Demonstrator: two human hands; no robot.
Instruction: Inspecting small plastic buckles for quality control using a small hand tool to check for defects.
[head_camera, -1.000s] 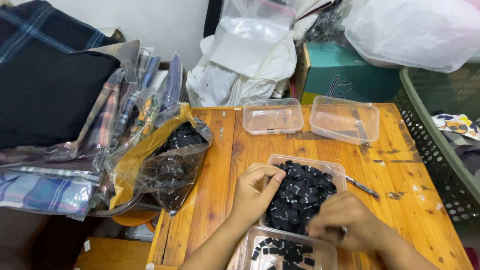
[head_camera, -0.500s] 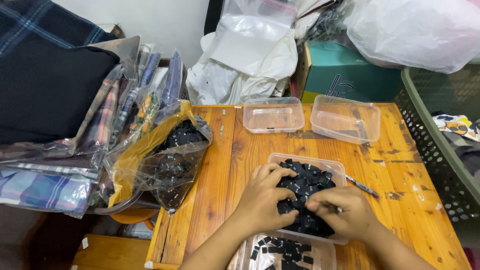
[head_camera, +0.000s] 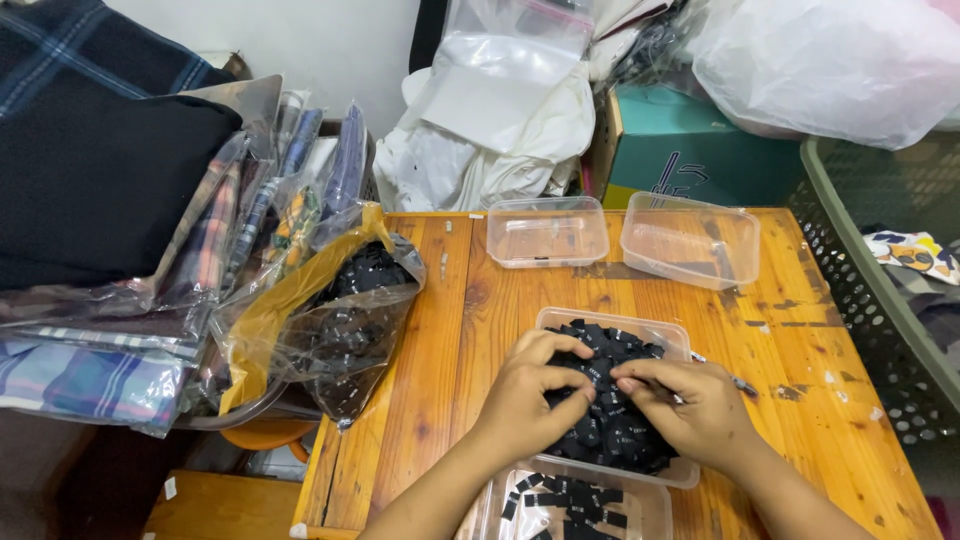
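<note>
A clear plastic tub heaped with small black fabric labels sits on the wooden table. My left hand rests on the heap, thumb and fingers pinched around one black label. My right hand lies beside it on the pile, fingertips meeting the left hand's over the same label. A second clear tub at the table's near edge holds a few scattered labels.
Two empty clear tubs stand at the table's far side. A plastic bag of black labels lies at the left, beside folded fabrics. A green mesh basket borders the right. A teal box and plastic bags stand behind.
My right hand has moved up from the near tub onto the heap. Both hands have come together over the pile and now pinch one label.
</note>
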